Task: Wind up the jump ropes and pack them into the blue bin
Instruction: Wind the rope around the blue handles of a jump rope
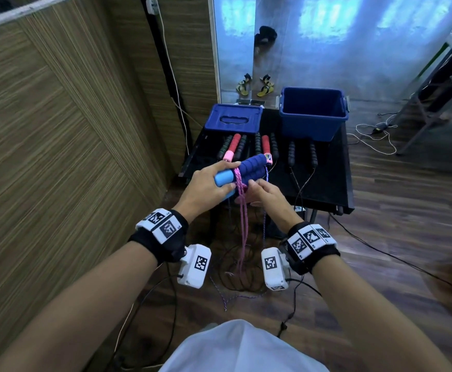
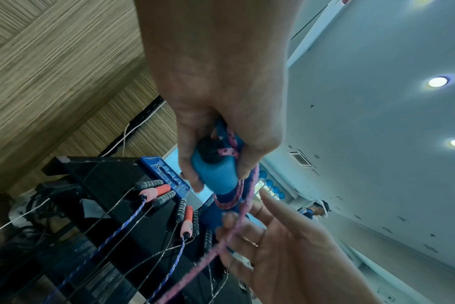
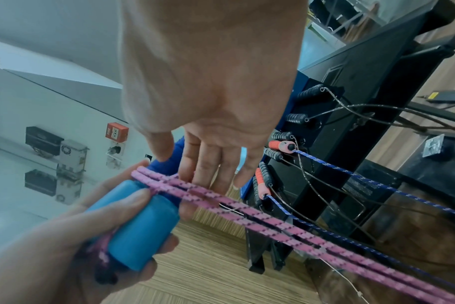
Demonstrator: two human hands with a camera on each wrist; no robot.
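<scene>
My left hand (image 1: 208, 183) grips a pair of blue jump-rope handles (image 1: 249, 167) held together, light blue ends toward me. A pink rope (image 1: 243, 224) is looped round the handles and hangs down to the floor. In the left wrist view the light blue handle end (image 2: 213, 174) sits in my curled fingers. My right hand (image 1: 267, 197) is just right of the handles, its straight fingers (image 3: 208, 174) resting against the pink rope (image 3: 273, 218). The blue bin (image 1: 313, 114) stands open with nothing inside at the back right of the black table (image 1: 326, 183).
The bin's blue lid (image 1: 232, 118) lies at the table's back left. Several black and red rope handles (image 1: 235, 142) lie in a row on the table, their cords hanging over the front edge. A wooden wall stands to the left. Cables trail on the floor.
</scene>
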